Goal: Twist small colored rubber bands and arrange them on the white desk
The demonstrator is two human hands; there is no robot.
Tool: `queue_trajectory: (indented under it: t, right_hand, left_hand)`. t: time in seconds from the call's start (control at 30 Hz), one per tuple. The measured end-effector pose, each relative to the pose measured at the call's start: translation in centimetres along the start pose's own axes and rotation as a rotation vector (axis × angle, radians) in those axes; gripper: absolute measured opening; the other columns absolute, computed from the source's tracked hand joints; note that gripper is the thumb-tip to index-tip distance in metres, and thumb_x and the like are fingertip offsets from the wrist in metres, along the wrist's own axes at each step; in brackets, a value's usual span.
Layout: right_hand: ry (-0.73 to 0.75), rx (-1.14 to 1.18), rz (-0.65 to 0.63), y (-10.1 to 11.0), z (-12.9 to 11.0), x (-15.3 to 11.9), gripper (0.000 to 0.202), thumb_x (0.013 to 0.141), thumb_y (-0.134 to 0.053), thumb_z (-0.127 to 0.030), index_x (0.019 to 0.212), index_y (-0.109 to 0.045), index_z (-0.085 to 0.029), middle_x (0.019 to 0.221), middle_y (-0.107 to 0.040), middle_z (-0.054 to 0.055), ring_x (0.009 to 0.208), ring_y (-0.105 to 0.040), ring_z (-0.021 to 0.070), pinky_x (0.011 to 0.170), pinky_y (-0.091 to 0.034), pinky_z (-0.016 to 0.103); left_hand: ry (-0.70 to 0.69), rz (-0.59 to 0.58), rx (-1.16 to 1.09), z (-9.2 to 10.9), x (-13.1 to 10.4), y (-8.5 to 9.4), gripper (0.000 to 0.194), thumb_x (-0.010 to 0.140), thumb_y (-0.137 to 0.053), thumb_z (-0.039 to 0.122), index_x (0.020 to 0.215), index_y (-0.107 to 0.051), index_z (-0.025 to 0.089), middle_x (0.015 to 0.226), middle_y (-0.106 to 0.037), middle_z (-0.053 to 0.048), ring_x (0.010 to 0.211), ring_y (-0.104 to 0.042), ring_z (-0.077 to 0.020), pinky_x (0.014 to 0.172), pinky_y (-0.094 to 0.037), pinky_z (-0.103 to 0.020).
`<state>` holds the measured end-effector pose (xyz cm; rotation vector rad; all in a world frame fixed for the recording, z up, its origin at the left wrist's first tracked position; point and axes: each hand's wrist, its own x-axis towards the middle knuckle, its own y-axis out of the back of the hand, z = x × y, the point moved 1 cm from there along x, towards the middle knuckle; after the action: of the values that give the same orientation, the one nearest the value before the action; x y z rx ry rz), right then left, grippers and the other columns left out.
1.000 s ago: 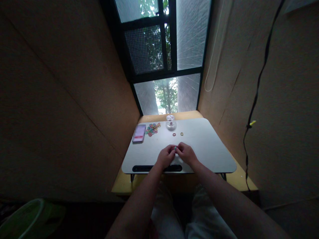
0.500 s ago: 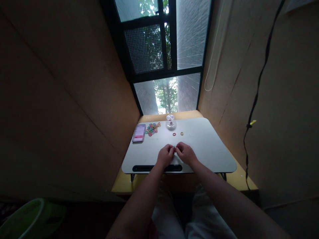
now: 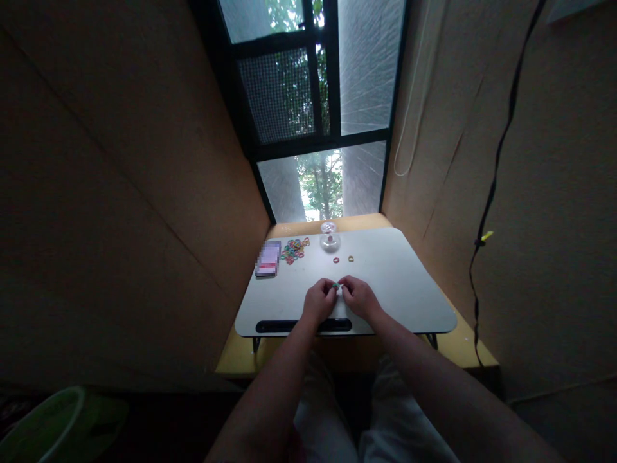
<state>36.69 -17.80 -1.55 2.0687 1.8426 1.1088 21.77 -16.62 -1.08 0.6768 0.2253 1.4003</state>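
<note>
Over the middle of a white lap table [image 3: 405,283], my left hand [image 3: 319,301] pinches a small green ring [image 3: 335,285] that looks like a hair tie. My right hand [image 3: 359,297] is close beside it on the right, its fingers bent in a pinch toward the ring. Whether those right fingertips grip the ring too is too small to make out. Beyond my hands lie a red ring [image 3: 336,260] and a yellowish ring [image 3: 351,259], apart from each other. A pile of several coloured rings [image 3: 294,251] rests at the far left.
A clear round container [image 3: 330,241] stands near the table's back edge. Left of the ring pile lies a blurred pinkish card or box [image 3: 268,259]. A black slot [image 3: 274,326] runs along the front edge. Walls flank both sides, with a hanging cord [image 3: 496,173] at right.
The right fingertips have drawn slightly away from the left ones, and the green ring shows more clearly at the left fingertips. Things on the table stay in place.
</note>
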Motion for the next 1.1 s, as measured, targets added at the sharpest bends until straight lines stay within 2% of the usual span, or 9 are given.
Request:
queue_trajectory:
  t: [0.13, 0.27, 0.53, 0.83, 1.1]
  right_hand:
    - [0.018, -0.012, -0.002, -0.01, -0.02, 0.02, 0.019, 0.080, -0.047, -0.017, 0.088, -0.064, -0.019, 0.078, -0.066, 0.002, 0.071, -0.058, 0.0148, 0.068, -0.042, 0.025]
    - [0.031, -0.029, -0.013, 0.16, -0.29, -0.01, 0.017, 0.079, -0.047, -0.016, 0.078, -0.064, -0.019, 0.075, -0.064, 0.002, 0.070, -0.057, 0.0142, 0.067, -0.040, 0.024]
    - [0.044, -0.028, -0.015, 0.50, -0.81, -0.08, 0.015, 0.079, -0.049, -0.020, 0.069, -0.061, -0.018, 0.064, -0.058, 0.000, 0.059, -0.049, 0.0119, 0.059, -0.036, 0.023]
    - [0.019, -0.056, -0.014, 0.29, -0.50, -0.09, 0.012, 0.078, -0.052, -0.022, 0.068, -0.059, -0.019, 0.064, -0.059, 0.000, 0.060, -0.050, 0.0121, 0.058, -0.036, 0.023]
    - [-0.029, -0.055, 0.001, 0.06, -0.29, -0.11, 0.012, 0.080, -0.050, -0.025, 0.071, -0.055, -0.020, 0.062, -0.055, -0.002, 0.057, -0.048, 0.0114, 0.055, -0.033, 0.022]
  left_hand:
    - [-0.012, -0.018, -0.006, -0.11, -0.08, -0.05, 0.011, 0.080, -0.055, 0.027, 0.087, -0.061, 0.020, 0.073, -0.063, 0.002, 0.065, -0.055, -0.0102, 0.062, -0.039, -0.022]
    - [0.011, 0.000, -0.011, -0.03, -0.04, 0.00, 0.013, 0.078, -0.057, 0.027, 0.089, -0.057, 0.020, 0.072, -0.062, 0.003, 0.064, -0.056, -0.0101, 0.061, -0.038, -0.022]
    - [0.028, 0.011, 0.086, 0.22, -0.01, 0.04, 0.007, 0.077, -0.058, 0.025, 0.080, -0.056, 0.020, 0.068, -0.060, 0.003, 0.062, -0.054, -0.0104, 0.059, -0.036, -0.023]
    - [0.064, 0.036, 0.075, 0.30, 0.04, 0.00, 0.008, 0.076, -0.059, 0.026, 0.079, -0.057, 0.019, 0.068, -0.061, 0.002, 0.061, -0.054, -0.0105, 0.059, -0.037, -0.023]
    - [0.017, -0.021, 0.008, -0.05, 0.14, -0.01, 0.021, 0.081, -0.056, 0.030, 0.097, -0.065, 0.019, 0.076, -0.067, 0.000, 0.067, -0.059, -0.0111, 0.064, -0.043, -0.023]
